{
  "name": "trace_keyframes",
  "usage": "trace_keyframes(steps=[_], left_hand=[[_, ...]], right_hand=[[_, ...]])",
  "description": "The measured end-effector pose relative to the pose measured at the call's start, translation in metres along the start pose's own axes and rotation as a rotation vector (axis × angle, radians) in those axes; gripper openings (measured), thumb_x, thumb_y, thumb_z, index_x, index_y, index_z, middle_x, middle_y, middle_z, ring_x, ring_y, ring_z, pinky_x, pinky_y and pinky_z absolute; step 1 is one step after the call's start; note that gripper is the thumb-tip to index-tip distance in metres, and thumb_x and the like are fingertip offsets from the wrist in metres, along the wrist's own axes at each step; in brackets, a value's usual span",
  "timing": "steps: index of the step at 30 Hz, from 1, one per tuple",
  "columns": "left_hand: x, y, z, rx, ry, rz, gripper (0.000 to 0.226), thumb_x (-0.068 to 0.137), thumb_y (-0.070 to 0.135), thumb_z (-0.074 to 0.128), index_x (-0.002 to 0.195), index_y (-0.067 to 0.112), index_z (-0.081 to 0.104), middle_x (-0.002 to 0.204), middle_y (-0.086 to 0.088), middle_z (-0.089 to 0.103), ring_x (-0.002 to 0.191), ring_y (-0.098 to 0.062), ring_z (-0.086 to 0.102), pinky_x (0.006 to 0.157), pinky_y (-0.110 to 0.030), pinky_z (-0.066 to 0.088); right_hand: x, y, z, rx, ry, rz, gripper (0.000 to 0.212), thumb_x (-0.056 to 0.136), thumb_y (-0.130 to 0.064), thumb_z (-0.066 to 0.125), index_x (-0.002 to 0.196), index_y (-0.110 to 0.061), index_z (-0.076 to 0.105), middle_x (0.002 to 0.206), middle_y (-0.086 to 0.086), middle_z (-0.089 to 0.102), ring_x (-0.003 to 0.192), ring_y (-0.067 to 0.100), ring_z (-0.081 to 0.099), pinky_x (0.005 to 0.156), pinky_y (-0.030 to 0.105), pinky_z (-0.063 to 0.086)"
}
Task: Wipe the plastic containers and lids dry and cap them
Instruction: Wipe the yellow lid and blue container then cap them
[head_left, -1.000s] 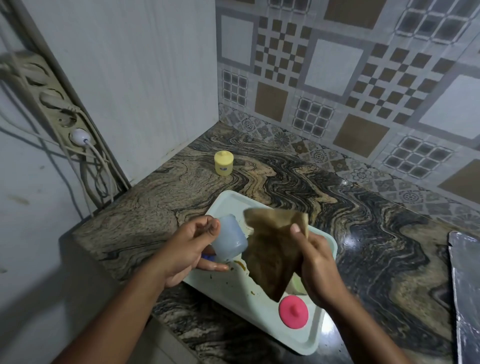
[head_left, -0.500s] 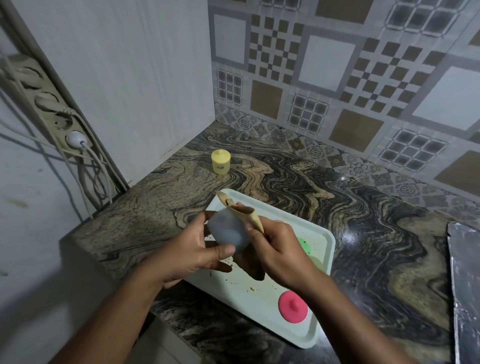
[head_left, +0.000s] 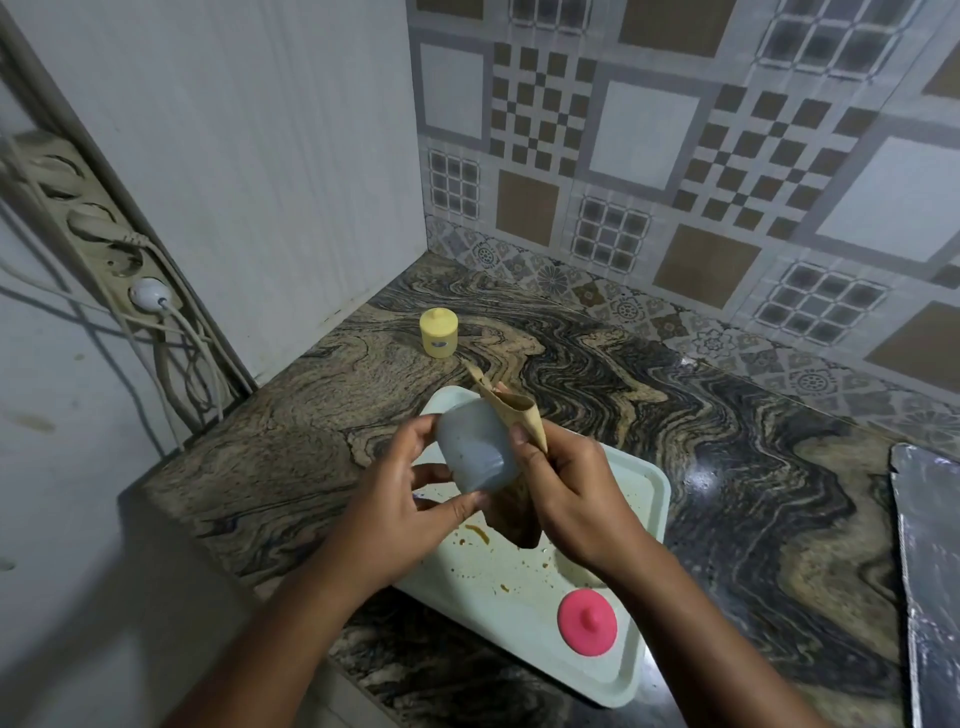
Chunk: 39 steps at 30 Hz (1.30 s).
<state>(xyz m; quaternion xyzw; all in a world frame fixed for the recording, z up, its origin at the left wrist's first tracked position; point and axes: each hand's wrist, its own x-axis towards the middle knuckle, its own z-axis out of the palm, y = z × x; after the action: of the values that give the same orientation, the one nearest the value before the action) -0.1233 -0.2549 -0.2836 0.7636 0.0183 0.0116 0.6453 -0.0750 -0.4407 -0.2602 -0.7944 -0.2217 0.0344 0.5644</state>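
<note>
Above the pale tray (head_left: 524, 670), my left hand (head_left: 400, 509) grips a small pale blue plastic container (head_left: 475, 449), tilted on its side. My right hand (head_left: 566, 493) holds a brown cloth (head_left: 511, 415) against the container's right side; the cloth hangs down behind the container to the tray. A pink lid (head_left: 587, 622) with a knob lies on the tray's near right part. A capped yellow container (head_left: 439, 332) stands on the counter at the back. My right wrist partly hides another container on the tray.
The marbled counter (head_left: 727, 467) meets a white panel on the left and patterned tiles behind. A power strip (head_left: 98, 234) with a plugged cable hangs on the left wall. A shiny foil-covered surface (head_left: 930, 571) lies at the right edge. Brown stains speckle the tray.
The cloth, held spread open beside the container a second ago, is now pressed against the container by my right hand. Both hands have drawn together and the container has tilted.
</note>
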Motion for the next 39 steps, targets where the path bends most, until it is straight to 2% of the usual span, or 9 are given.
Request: trace_keyframes(steps=[4,9,16,21,26,30,34,37,39], left_hand=[[0.0,0.001,0.0,-0.027,-0.059,0.005,0.067,0.068,0.027,0.083,0.125,0.051,0.056,0.126,0.011,0.067,0.107,-0.029,0.069,0.08,-0.066,0.053],[0.011,0.0,0.002,-0.041,0.023,-0.019,0.07,0.061,0.03,0.084,0.122,0.05,0.058,0.128,0.013,0.064,0.113,-0.015,0.066,0.08,-0.038,0.06],[0.017,-0.009,-0.002,-0.02,0.008,-0.006,0.076,0.069,-0.001,0.085,0.13,0.035,0.057,0.126,0.001,0.068,0.115,-0.016,0.065,0.083,-0.04,0.061],[0.025,-0.009,-0.011,-0.035,0.12,-0.008,0.083,0.07,-0.013,0.081,0.126,0.041,0.053,0.115,0.0,0.073,0.107,-0.016,0.071,0.082,-0.035,0.06],[0.027,-0.003,-0.03,0.099,0.129,0.032,0.071,0.071,-0.002,0.085,0.117,0.044,0.057,0.116,0.024,0.063,0.104,-0.009,0.068,0.085,-0.043,0.06],[0.019,-0.003,-0.029,0.03,0.075,-0.014,0.079,0.07,0.007,0.087,0.131,0.043,0.053,0.136,0.011,0.054,0.107,-0.017,0.069,0.08,-0.057,0.059],[0.014,-0.006,-0.014,0.059,0.055,-0.014,0.083,0.067,0.013,0.09,0.135,0.041,0.052,0.131,0.006,0.065,0.11,-0.014,0.068,0.09,-0.047,0.058],[0.014,-0.008,-0.007,0.133,0.071,-0.005,0.083,0.062,0.031,0.087,0.138,0.039,0.054,0.124,0.005,0.07,0.11,-0.013,0.068,0.089,-0.045,0.059],[0.014,-0.007,-0.008,0.171,0.084,0.005,0.082,0.061,0.036,0.086,0.137,0.036,0.056,0.119,0.01,0.071,0.109,-0.008,0.068,0.089,-0.045,0.059]], right_hand=[[0.002,0.0,-0.006,-0.109,-0.089,-0.074,0.028,0.105,-0.012,0.046,0.11,-0.024,0.071,0.099,-0.044,0.064,0.071,-0.015,0.059,0.065,0.007,0.042],[0.002,0.012,-0.006,-0.195,-0.12,-0.199,0.053,0.099,-0.023,0.042,0.152,-0.019,0.047,0.159,-0.015,0.038,0.133,0.006,0.057,0.103,0.024,0.049],[-0.008,0.023,-0.008,-0.222,-0.062,-0.239,0.046,0.102,-0.009,0.048,0.148,-0.006,0.051,0.143,0.012,0.061,0.111,0.03,0.066,0.093,0.005,0.04],[-0.024,0.029,-0.005,-0.219,-0.121,-0.269,0.047,0.1,-0.019,0.045,0.143,-0.005,0.056,0.119,0.014,0.074,0.11,0.003,0.066,0.105,0.021,0.046],[-0.036,0.04,-0.009,-0.017,-0.115,-0.019,0.03,0.1,-0.019,0.05,0.087,-0.003,0.071,0.07,-0.001,0.072,0.07,-0.001,0.066,0.073,0.016,0.047],[-0.01,0.031,-0.01,0.285,0.242,0.121,0.052,0.098,-0.042,0.051,0.071,0.002,0.057,0.062,-0.001,0.055,0.061,0.01,0.049,0.057,0.028,0.037],[0.009,0.005,-0.001,0.121,0.132,0.032,0.033,0.104,-0.027,0.048,0.08,-0.01,0.061,0.058,0.0,0.052,0.051,0.01,0.045,0.048,0.032,0.042],[0.009,0.013,0.01,-0.192,-0.062,-0.068,0.034,0.101,-0.033,0.046,0.129,-0.04,0.064,0.123,-0.007,0.073,0.088,0.023,0.071,0.078,0.031,0.056],[0.008,0.02,0.009,-0.233,-0.098,-0.129,0.051,0.101,-0.03,0.044,0.151,-0.026,0.048,0.16,-0.004,0.041,0.131,0.018,0.058,0.1,0.028,0.053]])
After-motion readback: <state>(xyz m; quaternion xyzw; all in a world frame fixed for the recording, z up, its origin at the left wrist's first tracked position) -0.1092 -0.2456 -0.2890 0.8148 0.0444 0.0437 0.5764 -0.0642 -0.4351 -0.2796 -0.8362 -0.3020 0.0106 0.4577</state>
